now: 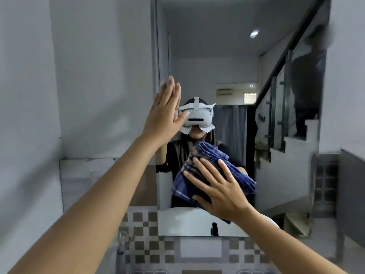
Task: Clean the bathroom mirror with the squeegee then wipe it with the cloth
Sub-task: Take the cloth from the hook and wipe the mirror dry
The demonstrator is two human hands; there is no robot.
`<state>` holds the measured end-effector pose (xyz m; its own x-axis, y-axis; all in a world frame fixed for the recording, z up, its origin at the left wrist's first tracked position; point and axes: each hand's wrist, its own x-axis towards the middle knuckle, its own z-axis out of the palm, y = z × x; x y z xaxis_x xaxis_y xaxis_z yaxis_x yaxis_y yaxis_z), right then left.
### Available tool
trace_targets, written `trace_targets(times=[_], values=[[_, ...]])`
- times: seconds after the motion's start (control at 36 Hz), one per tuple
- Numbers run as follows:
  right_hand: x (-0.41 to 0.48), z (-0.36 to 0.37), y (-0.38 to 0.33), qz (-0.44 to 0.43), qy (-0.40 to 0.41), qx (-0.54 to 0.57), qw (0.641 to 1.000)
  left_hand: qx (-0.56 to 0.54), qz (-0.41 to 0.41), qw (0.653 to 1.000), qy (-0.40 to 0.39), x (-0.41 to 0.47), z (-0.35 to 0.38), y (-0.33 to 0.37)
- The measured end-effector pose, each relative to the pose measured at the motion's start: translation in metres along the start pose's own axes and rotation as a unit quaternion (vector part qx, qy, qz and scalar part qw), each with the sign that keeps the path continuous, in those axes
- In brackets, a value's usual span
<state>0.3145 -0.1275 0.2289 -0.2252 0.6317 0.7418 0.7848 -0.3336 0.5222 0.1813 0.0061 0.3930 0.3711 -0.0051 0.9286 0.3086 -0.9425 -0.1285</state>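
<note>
The right hand [219, 186] presses a folded blue checked cloth [209, 167] flat against the lower part of the mirror [207, 66], fingers spread wide over it. Higher up, the left hand [164, 113] lies flat on the mirror's left edge, fingers straight and together.

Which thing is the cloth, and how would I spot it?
Look at the big mirror on the wall above the checkered tiles. Low in its middle, the right hand presses a bunched cloth flat against the glass. It is the only dark blue, striped, soft thing there; the left hand is bare.
</note>
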Motion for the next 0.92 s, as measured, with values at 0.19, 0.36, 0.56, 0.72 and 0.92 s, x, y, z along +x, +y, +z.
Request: trace_targets(times=[0.19,0.36,0.56,0.72,0.92], values=[[-0.059,-0.012,0.089,0.305,0.043,0.03,0.951,-0.001,-0.003,1.0,-0.023,-0.027,0.014,0.009],[-0.055,0.006,0.029,0.615,0.126,0.166,0.761,0.005,0.005,0.998,-0.065,-0.053,0.014,0.01],[0.008,0.017,-0.091,0.497,0.078,0.195,0.842,0.016,0.014,0.993,-0.114,-0.074,0.01,0.011],[-0.02,0.035,-0.11,0.079,-0.006,0.085,0.993,0.011,0.009,0.993,-0.118,-0.098,0.016,0.01],[-0.108,0.036,-0.007,0.067,-0.024,-0.019,0.997,0.0,-0.01,0.996,-0.088,-0.121,0.03,0.019]])
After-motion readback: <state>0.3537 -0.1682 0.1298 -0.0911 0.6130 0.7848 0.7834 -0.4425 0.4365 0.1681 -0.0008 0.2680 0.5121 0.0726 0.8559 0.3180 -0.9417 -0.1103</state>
